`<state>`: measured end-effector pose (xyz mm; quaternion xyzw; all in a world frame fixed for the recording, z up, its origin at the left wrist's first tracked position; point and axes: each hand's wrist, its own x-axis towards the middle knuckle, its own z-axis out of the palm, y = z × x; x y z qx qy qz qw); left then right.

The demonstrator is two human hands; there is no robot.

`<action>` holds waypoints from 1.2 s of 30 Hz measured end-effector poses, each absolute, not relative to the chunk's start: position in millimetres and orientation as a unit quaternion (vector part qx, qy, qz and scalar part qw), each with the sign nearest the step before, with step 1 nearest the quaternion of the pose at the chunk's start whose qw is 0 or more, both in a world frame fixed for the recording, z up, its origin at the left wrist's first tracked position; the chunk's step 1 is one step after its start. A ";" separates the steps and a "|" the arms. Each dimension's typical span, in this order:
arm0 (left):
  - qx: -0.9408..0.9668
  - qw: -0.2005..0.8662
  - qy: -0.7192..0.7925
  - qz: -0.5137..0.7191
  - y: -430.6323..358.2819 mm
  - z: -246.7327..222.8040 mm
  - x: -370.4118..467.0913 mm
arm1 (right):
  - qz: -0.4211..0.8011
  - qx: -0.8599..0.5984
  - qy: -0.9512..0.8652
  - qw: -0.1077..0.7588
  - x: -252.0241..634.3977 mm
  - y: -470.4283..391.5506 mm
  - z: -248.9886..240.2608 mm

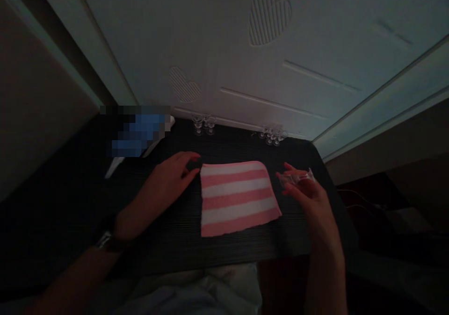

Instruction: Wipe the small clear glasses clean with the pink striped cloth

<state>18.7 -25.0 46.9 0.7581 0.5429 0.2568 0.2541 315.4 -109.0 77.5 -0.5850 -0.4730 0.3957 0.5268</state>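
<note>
1. right hand [310, 193]: fingers closed round small clear glass [298, 179], glass lying sideways in the grip, over right part of dark table [168, 249], just right of the cloth.
2. left hand [173, 172]: grip open, moderate gap between thumb and fingers, by far left corner of cloth; can't tell if touching it.
3. striped cloth [238, 198]: pink/white, spread flat on table between both hands.
4. left glass group [203, 125]: clear, at back edge, beyond cloth.
5. right glass group [273, 135]: clear, also at back, close together, count unclear.
6. pale panel [224, 44] with raised hearts, right behind both groups, blocks the far side.
7. blue item [140, 132]: pixelated, back left, takes up space beyond left forearm.
8. dark watch [104, 240] on left wrist.
9. dim picture, fine detail hard to see.
</note>
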 end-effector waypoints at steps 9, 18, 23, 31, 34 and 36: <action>0.858 0.167 0.451 0.180 -50.9 13.1 10.8 | 0.443 -0.654 -0.429 0.438 309.7 -131.6 27.3; 0.888 0.114 0.419 0.150 -64.7 9.0 26.0 | 0.397 -0.679 -0.488 0.379 272.5 -123.4 26.3; 0.887 0.074 0.439 0.120 -67.8 7.8 32.8 | 0.356 -0.659 -0.539 0.384 251.2 -106.1 33.9; 0.880 0.089 0.453 0.114 -69.7 4.1 32.8 | 0.304 -0.640 -0.604 0.365 227.7 -82.7 36.7; 0.881 0.092 0.451 0.110 -69.8 4.5 33.4 | 0.298 -0.629 -0.645 0.316 216.5 -75.8 35.1; 0.880 0.093 0.452 0.113 -69.4 4.2 33.4 | 0.291 -0.631 -0.664 0.278 219.9 -71.5 33.4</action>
